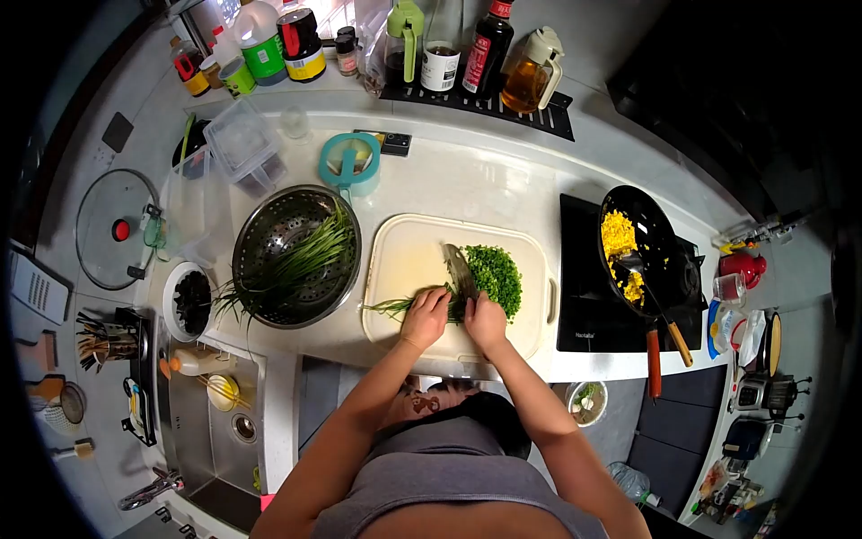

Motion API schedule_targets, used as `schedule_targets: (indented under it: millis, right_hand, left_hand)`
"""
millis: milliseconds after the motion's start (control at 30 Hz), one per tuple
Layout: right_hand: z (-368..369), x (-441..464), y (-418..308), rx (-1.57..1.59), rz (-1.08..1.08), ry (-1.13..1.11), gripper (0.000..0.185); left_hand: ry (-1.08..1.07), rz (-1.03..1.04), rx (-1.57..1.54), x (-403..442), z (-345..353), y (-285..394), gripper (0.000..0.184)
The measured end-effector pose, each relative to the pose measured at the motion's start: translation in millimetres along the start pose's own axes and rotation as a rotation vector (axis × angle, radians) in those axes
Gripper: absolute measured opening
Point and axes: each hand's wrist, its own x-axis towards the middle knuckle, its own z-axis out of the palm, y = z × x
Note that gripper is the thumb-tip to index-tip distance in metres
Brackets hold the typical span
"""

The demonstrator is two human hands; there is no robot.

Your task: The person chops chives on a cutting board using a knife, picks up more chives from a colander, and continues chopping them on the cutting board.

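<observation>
My left hand [426, 316] is closed around a bunch of green chives [388, 307], pressing it to the cream cutting board [406, 244]. In my right hand [486, 322] is a kitchen knife [459, 267], its blade pointing away from me beside the left fingertips. The knife's handle is hidden in my fist. A heap of finely chopped chives [496, 277] lies on the board just right of the blade. Left of the board, a steel colander [348, 286] holds more long chives [310, 256].
At right, a black wok [660, 235] with scrambled eggs [619, 233] and a spatula sits on the cooktop [579, 269]; its handle juts over the counter edge. A bowl of dark pieces [189, 301] and the sink [199, 422] are at left. Bottles [488, 49] line the back ledge.
</observation>
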Motion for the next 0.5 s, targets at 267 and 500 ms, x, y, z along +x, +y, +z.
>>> schedule_targets:
  millis: [267,500]
  right_hand:
    - [-41,-23,-1,-0.041,-0.055,-0.088,0.022]
    - [-29,-30,-1,-0.145,-0.096,-0.129,0.019]
  left_hand:
    - [-0.013,0.014,-0.003,-3,2,-5,0.027]
    - [-0.003,-0.001,-0.049,0,0,-5,0.025]
